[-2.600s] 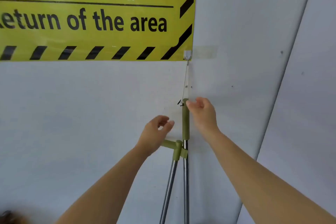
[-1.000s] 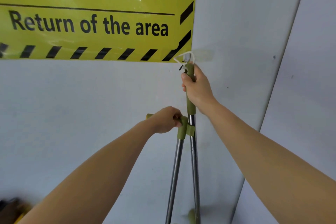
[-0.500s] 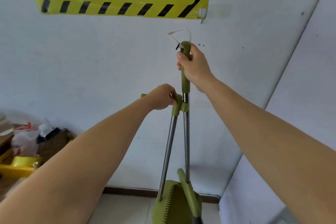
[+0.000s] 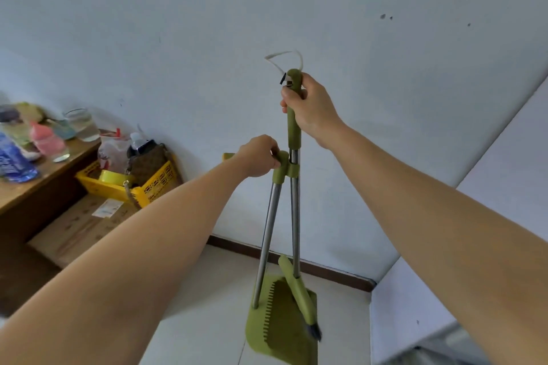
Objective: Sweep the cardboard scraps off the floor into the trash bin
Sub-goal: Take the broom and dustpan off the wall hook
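The left hand is curling round the green side grip of the dustpan. Just right of it and higher, the right hand is gripping the top of the broom. Beside the left hand a clip is joining the two poles. Tugging them apart carelessly could set the dustpan swinging below both hands, or drop it. Further off, left of the left hand, a yellow basket and a cluttered wooden table are probably sitting close enough for a swung pole to strike. No cardboard scraps or trash bin are showing in view.
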Available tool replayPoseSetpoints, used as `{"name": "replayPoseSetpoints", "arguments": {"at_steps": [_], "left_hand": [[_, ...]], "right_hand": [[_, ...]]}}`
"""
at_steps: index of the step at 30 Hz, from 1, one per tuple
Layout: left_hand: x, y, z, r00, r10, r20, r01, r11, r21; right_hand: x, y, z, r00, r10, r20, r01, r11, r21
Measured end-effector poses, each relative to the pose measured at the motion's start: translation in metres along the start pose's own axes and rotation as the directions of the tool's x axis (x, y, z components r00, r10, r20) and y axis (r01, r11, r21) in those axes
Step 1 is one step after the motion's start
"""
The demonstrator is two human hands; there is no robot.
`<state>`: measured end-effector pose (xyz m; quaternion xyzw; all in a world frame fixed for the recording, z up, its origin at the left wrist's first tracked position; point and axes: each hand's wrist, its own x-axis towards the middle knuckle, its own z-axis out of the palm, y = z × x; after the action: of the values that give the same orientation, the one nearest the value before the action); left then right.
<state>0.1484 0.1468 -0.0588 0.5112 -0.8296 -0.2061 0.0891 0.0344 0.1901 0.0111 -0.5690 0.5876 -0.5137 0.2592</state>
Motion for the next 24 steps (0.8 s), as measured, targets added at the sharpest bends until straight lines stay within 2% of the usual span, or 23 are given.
{"name": "replayPoseSetpoints", "arguments": {"at_steps": [12,24], "left_hand": [[-0.096,-0.102,-0.003,0.967,-0.255,-0.029,0.25,0.961,-0.119],[-0.227,-0.197,-0.006,0.848,-0.527,-0.055,0.499,0.83,-0.25]], "right_hand": [[-0.047,-0.025,0.119,0.96,-0.041,0.278,0.065,0.995,-0.075],[-0.128,-0.068,0.239,0.842,-0.091,0.532,0.145,0.988,-0.061]]}}
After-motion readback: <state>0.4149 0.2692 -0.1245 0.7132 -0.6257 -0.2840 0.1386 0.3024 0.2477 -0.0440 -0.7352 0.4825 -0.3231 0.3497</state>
